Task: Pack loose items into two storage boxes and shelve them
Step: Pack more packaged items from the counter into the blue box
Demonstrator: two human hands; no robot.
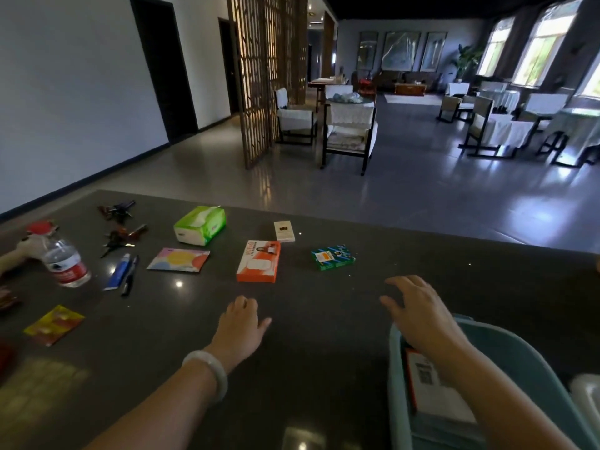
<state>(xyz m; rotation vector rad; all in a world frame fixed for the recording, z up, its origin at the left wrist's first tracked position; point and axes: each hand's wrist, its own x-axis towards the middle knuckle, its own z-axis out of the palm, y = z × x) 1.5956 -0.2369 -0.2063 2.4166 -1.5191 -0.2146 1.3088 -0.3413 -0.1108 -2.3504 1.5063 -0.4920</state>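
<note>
On the dark table [324,368] lie loose items: an orange box [258,261], a small green box [333,257], a small white box [284,231], a green tissue pack [200,225], a pastel pouch [178,260], a blue tube and pens [122,274], a water bottle [63,259] and a red-yellow packet [53,324]. A teal storage box [532,358] at the lower right holds an orange-and-white box [431,394]. My left hand [242,326] hovers empty, fingers loosely curled, near the orange box. My right hand [418,310] is spread above the teal box's far rim, holding nothing.
Dark hair clips [120,222] lie at the far left of the table beside a plush toy [19,251]. A white container edge [587,394] shows at the right. Beyond the table is open floor with chairs [350,131] and a wooden lattice screen [259,76].
</note>
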